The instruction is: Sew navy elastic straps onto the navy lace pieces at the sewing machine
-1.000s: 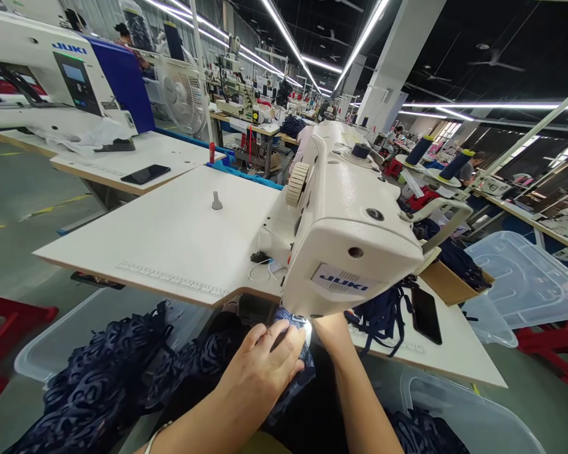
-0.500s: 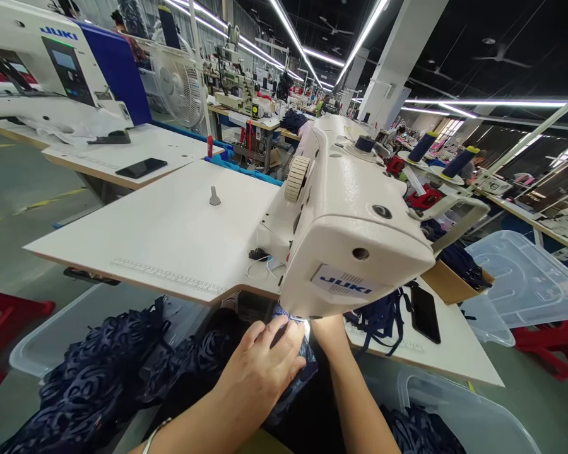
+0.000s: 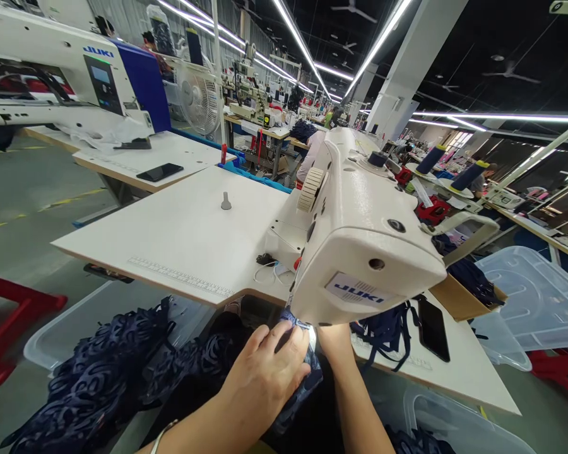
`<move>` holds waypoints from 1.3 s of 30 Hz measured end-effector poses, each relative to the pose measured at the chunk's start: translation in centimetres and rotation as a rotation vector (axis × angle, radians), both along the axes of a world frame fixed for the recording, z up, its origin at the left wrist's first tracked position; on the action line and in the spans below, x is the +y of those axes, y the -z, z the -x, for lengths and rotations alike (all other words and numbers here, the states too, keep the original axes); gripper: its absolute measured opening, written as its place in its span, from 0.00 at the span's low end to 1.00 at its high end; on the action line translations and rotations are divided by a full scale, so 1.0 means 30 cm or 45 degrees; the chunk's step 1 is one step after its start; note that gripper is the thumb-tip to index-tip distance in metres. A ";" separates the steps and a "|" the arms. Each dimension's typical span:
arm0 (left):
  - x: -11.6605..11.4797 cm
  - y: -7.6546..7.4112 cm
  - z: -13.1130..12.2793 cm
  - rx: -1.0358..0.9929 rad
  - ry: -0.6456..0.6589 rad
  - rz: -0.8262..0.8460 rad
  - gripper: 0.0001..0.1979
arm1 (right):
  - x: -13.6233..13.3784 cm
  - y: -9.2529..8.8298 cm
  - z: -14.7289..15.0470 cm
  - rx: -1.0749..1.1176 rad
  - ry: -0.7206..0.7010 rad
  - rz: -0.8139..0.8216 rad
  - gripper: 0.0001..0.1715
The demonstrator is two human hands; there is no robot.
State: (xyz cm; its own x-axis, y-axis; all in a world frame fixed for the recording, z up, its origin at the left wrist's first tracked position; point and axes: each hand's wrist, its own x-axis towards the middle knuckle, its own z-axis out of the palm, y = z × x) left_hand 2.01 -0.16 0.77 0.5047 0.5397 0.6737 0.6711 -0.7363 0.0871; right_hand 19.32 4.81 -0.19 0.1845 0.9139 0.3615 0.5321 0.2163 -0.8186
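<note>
My left hand lies with curled fingers pressed on a dark navy patterned fabric piece, right under the head of a white JUKI sewing machine. Only the wrist and forearm of my right hand show; its fingers reach beneath the machine head and stay hidden. More of the navy cut-out fabric spills to the left over a clear plastic bin.
The white sewing table has a grey peg and a printed ruler at its front edge. A black phone and cardboard box sit right of the machine. Clear bins stand right, red stools at both sides, and other workstations behind.
The view has shifted slightly; both hands stay at the same place under the machine head on the navy fabric.
</note>
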 end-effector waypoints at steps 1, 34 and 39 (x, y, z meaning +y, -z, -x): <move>0.001 0.001 0.002 -0.011 0.005 0.003 0.14 | -0.003 -0.006 0.005 0.009 0.005 0.024 0.16; -0.039 -0.119 0.103 -0.082 0.634 1.555 0.20 | -0.343 -0.100 0.071 -0.790 -0.089 -0.426 0.08; 0.008 -0.057 0.108 -0.099 0.055 0.675 0.16 | -0.243 -0.057 0.085 -1.060 0.111 -0.339 0.15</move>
